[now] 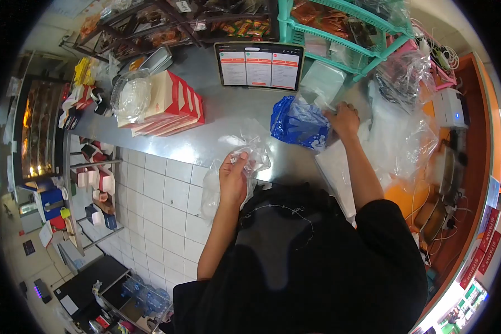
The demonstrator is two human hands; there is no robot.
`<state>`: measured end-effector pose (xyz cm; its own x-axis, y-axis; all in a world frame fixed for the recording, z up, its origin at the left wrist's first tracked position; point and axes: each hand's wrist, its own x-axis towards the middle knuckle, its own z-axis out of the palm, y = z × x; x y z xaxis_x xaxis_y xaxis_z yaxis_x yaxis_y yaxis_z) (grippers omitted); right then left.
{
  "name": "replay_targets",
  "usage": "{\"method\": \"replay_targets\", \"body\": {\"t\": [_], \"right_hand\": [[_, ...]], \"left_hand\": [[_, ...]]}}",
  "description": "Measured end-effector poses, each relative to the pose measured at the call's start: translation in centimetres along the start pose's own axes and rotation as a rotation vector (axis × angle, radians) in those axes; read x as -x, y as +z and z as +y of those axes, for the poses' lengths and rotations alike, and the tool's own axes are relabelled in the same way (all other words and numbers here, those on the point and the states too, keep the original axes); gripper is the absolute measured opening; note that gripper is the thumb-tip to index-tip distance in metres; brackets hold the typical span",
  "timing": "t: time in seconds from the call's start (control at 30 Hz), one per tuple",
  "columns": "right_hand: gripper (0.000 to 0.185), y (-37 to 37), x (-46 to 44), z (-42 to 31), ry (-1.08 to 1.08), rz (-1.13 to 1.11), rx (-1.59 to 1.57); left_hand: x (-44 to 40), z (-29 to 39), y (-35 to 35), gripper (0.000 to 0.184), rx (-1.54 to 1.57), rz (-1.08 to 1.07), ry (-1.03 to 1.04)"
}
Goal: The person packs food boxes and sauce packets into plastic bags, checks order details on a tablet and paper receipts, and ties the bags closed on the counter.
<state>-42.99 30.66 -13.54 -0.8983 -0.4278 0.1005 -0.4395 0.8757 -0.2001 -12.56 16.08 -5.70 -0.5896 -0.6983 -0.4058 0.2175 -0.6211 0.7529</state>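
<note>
My left hand (234, 177) is closed on a crumpled clear plastic bag (253, 155), thumb on top, near the front edge of the metal counter. The bag's loose film hangs below and beside the hand. On the counter to the right, my right hand (345, 119) grips the right edge of a blue plastic pack (298, 123) with white print. Its fingers are bent, and the tips are partly hidden against the pack. Clear film sticks up from the pack's back side, next to a pale translucent container (323, 79).
A tablet (260, 65) stands at the back of the metal counter (206, 72). Red-and-white paper boxes (170, 106) with clear lids (132, 99) stand at left. A green rack (339, 39) rises behind. Clear plastic bags (401, 133) lie at right, beside a white printer (450, 108).
</note>
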Motion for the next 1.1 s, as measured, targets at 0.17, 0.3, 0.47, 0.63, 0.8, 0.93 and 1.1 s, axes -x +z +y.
{"method": "replay_targets", "body": {"t": [0.17,0.3,0.47,0.63,0.8,0.93,1.1], "right_hand": [[0.026,1.2,0.2,1.3,-0.055,0.108,-0.371],[0.018,-3.5,1.9,-0.7,0.072,0.102,-1.047],[0.018,-8.5,8.7,-6.3,-0.514,0.094,-1.072],[0.014,-9.4,13.0,-10.4,-1.015,-0.256,-0.811],[0.014,-9.4,12.9,-10.7,-1.026,-0.284,-0.745],[0.017,-9.5,7.9,-8.5,-0.812,-0.228,-0.903],[0.033,0.4,-5.7,0.4,-0.291,0.001,-0.533]], "left_hand": [[0.9,0.5,0.5,0.015,0.001,0.027,0.065],[0.7,-1.1,-0.6,0.021,-0.153,-0.009,0.105],[0.8,-2.1,0.5,0.036,-0.167,-0.072,0.073],[1.3,-2.9,0.3,0.040,0.089,0.055,-0.055],[2.0,-2.1,0.5,0.027,-0.090,0.112,-0.015],[1.3,-2.4,1.0,0.020,-0.075,0.149,0.061],[1.4,-2.2,0.3,0.015,-0.038,0.142,0.079]]}}
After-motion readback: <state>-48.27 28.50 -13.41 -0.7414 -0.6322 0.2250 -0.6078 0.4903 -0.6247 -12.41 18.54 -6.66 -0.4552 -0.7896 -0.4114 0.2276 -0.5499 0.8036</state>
